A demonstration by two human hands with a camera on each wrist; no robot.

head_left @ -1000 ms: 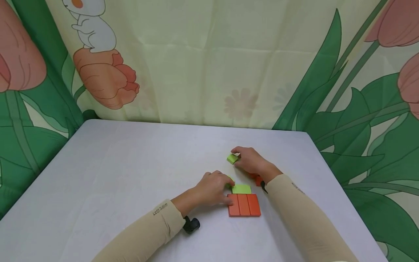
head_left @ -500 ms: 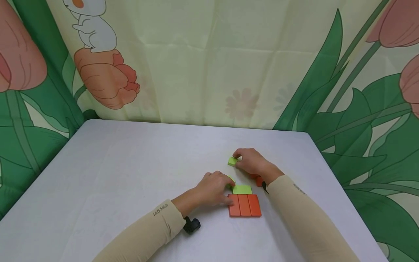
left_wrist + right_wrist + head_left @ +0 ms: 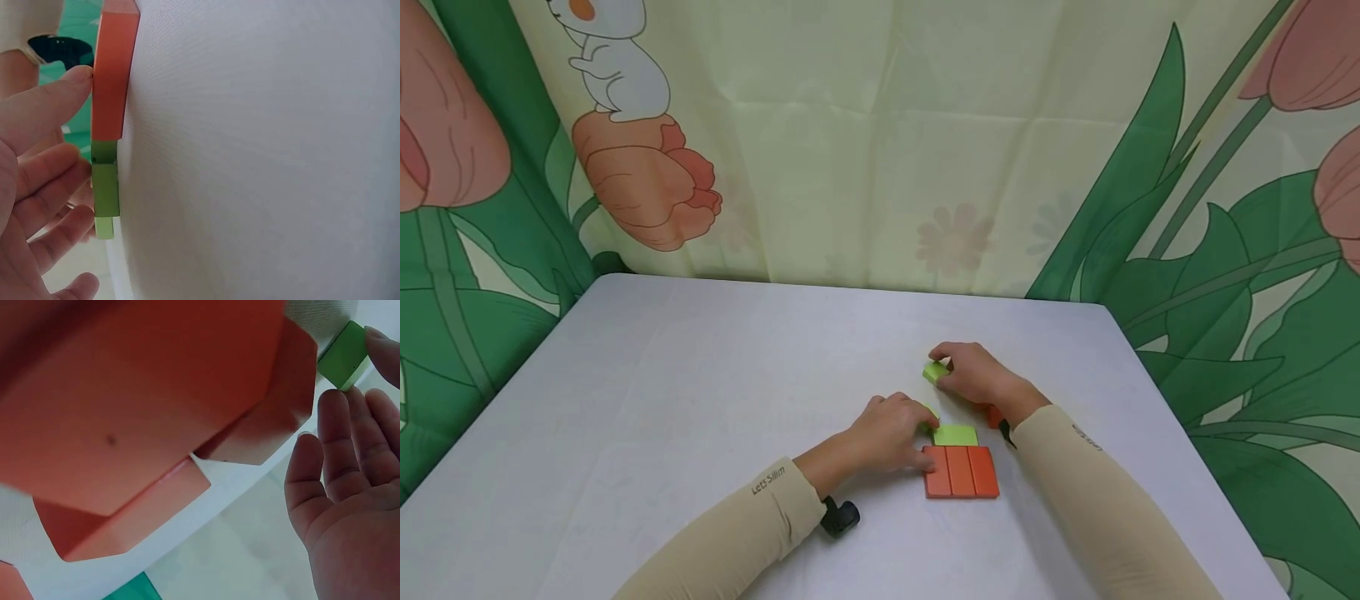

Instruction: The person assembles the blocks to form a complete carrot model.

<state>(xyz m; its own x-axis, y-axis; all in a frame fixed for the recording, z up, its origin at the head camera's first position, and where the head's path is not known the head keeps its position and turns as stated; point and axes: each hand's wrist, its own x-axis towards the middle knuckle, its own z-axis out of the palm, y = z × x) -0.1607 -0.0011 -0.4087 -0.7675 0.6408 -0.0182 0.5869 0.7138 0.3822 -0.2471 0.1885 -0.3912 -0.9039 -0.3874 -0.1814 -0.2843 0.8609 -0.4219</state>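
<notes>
In the head view, three orange rectangular blocks (image 3: 973, 472) lie side by side on the table. Behind them sits a flat lime-green block (image 3: 955, 436), and another green piece (image 3: 929, 413) is partly covered by the left fingers. My left hand (image 3: 886, 435) rests over this group: in the left wrist view its thumb touches the top of an orange block (image 3: 112, 81), and its fingertips lie at the green blocks (image 3: 106, 190). Farther back, my right hand (image 3: 977, 373) pinches a small green block (image 3: 345, 356) between thumb and fingers, low over the table.
An orange piece (image 3: 995, 416) is partly hidden under the right wrist. Large orange pieces (image 3: 156, 394) fill much of the right wrist view, close to the camera. The white table (image 3: 715, 375) ends at a printed curtain (image 3: 850, 167).
The right hand has lowered slightly toward the near side with the green block, which has turned a little. The left hand stays in place over the blocks.
</notes>
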